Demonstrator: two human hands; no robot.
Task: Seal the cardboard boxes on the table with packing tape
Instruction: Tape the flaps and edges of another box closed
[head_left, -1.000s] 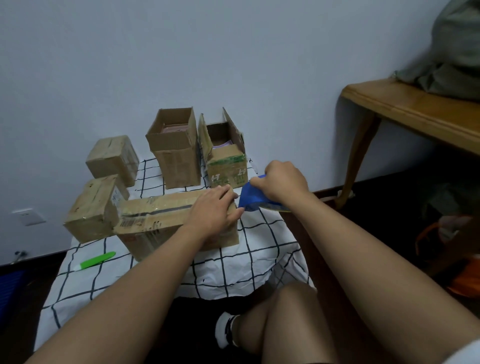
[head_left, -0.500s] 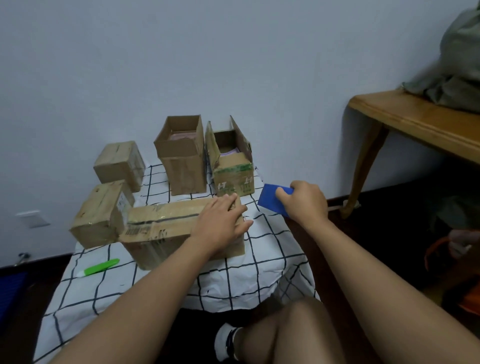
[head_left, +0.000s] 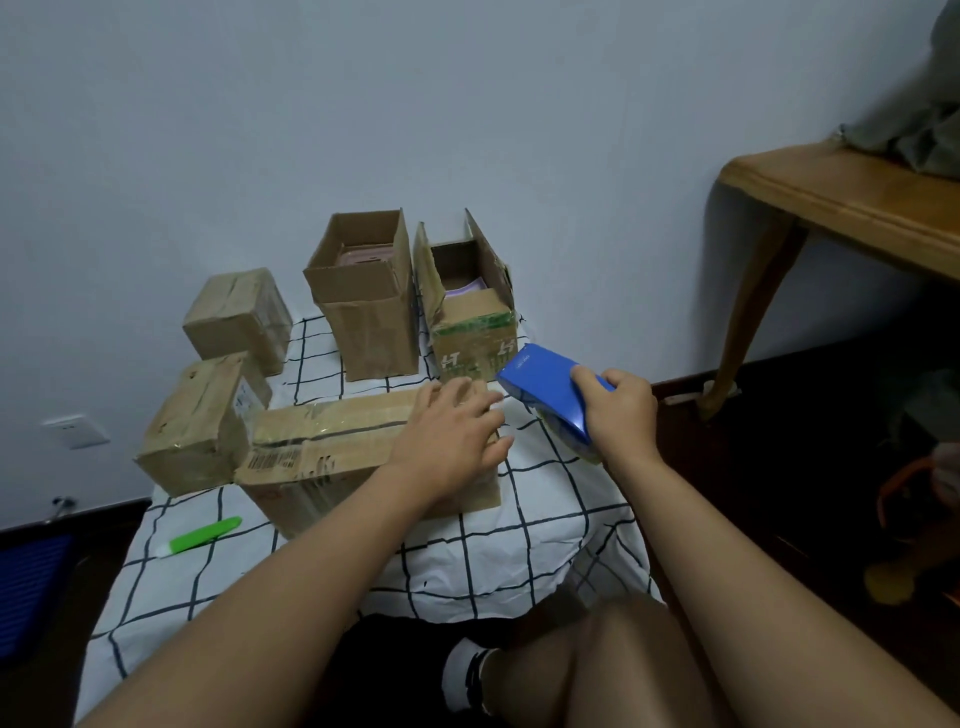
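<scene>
right hand (head_left: 621, 415) has swung the blue tape dispenser (head_left: 545, 387) boxward.

The cloth (head_left: 545, 525) on my table was white with a grid of thin dark lines. All the cardboard boxes were brown; the long box (head_left: 332, 447) had a black barcode, and the small open box (head_left: 475, 343) had a green band with white letters. The tape dispenser (head_left: 545, 395) was bright blue. A pen (head_left: 200, 536) was light green with a white end. The wall (head_left: 363, 104) was pale grey-blue.
</scene>
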